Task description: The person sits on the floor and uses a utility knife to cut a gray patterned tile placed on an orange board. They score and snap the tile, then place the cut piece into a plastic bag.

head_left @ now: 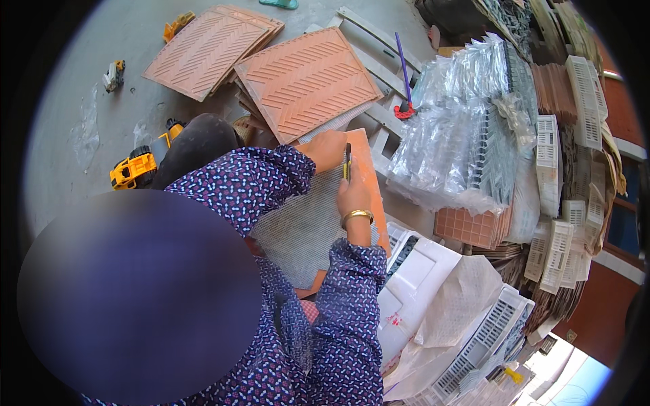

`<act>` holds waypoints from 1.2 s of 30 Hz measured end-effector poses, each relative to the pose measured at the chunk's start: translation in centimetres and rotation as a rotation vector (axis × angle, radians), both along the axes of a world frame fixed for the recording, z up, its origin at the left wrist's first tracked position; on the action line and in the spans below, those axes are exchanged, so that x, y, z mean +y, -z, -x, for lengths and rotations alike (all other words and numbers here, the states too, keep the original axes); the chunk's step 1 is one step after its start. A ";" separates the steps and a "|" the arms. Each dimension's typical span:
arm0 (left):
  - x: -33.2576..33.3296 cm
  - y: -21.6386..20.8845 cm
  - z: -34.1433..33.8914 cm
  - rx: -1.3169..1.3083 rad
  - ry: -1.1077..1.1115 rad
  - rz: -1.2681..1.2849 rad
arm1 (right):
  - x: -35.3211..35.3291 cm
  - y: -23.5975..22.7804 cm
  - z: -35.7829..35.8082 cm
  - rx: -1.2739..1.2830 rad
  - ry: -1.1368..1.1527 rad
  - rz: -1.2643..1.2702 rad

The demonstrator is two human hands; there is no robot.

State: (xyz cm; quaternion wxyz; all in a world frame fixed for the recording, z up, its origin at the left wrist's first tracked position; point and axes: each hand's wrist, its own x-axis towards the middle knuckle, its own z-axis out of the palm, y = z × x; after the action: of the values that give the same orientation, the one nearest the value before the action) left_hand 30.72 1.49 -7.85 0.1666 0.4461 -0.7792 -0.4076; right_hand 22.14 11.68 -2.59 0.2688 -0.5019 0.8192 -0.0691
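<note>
An orange panel [376,203] lies slanted before me, with a sheet of grey mesh [292,233] over most of its face. My right hand [355,193], with a gold bangle at the wrist, is closed round a yellow and black utility knife [348,162] above the panel's right side. Just left of the knife, my left hand [326,150] rests at the panel's far edge with its fingers curled. Whatever those fingers pinch, if anything, is hidden.
Stacked orange herringbone-patterned panels [308,81] and another stack [206,51] lie beyond my hands. Plastic-wrapped grey sheets [453,128] stand at the right, near white crates [558,250]. A white sack [413,291] is close to my right arm. Yellow toy vehicles [132,170] sit at the left.
</note>
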 end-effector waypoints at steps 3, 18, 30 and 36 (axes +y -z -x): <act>-0.1 0.2 0.1 -0.006 -0.001 0.000 | -0.3 -0.2 -0.1 0.042 -0.018 -0.044; 0.0 0.6 0.1 0.090 -0.073 -0.028 | 2.6 -0.6 -2.0 0.121 -0.006 -0.019; -0.2 0.5 -0.7 0.195 -0.049 -0.075 | 3.9 -1.3 -2.5 0.009 0.035 -0.045; -0.8 0.3 -1.5 0.260 0.080 -0.113 | 4.7 -0.1 -0.7 -0.447 0.182 0.086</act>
State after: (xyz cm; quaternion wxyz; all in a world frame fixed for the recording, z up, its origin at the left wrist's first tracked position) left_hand 32.25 0.67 -8.18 0.2244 0.3666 -0.7441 -0.5115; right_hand 22.89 16.39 -2.54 0.4144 -0.4092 0.7776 -0.2371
